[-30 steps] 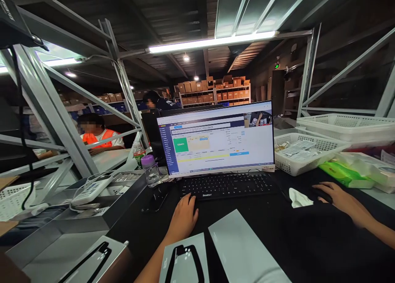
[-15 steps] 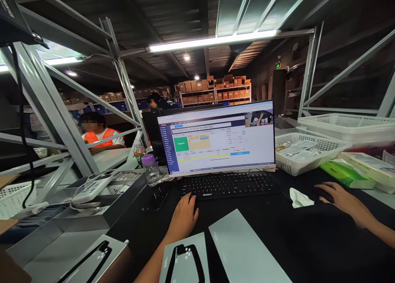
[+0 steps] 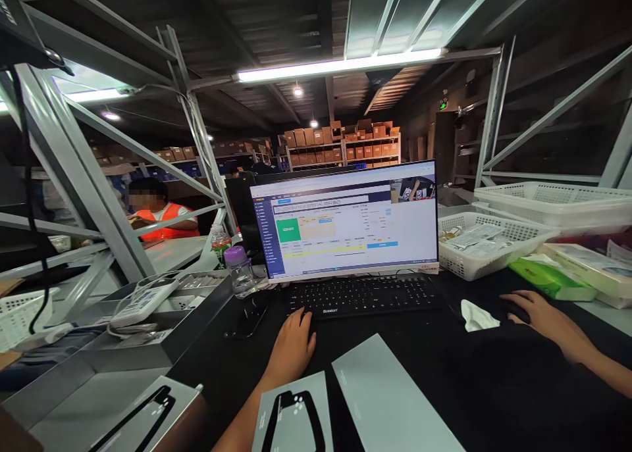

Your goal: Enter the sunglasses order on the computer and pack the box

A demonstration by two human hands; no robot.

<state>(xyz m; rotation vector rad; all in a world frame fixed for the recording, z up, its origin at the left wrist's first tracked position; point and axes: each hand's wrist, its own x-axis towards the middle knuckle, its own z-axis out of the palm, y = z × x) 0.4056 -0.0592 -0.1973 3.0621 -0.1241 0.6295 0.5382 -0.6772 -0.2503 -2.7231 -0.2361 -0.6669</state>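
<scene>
My left hand (image 3: pixel 292 347) lies with its fingers stretched at the lower left edge of the black keyboard (image 3: pixel 363 294), holding nothing. On the right of the desk, my right hand (image 3: pixel 548 320) curves over a dark computer mouse (image 3: pixel 519 312), which barely stands out against the black surface. A crumpled white tissue (image 3: pixel 478 316) is just left of that hand. Behind the keyboard a monitor (image 3: pixel 340 225) displays a page with a green square and a small camera picture. Nearest me are a white box with a black outline print (image 3: pixel 296 416) and a plain pale box (image 3: pixel 390 393).
Left are a grey open tray (image 3: pixel 182 333) with a white device, another printed box (image 3: pixel 153 416), a phone (image 3: pixel 249 317) and a purple-capped bottle (image 3: pixel 240 271). White baskets (image 3: pixel 494 241) and a green tissue pack (image 3: pixel 548 277) stand right. A person in an orange vest (image 3: pixel 168 220) sits beyond the metal frame.
The view has shifted slightly. Both hands keep their places. Behind the monitor, another person's dark-clothed figure has sunk lower, and the person in the orange vest has moved an arm.
</scene>
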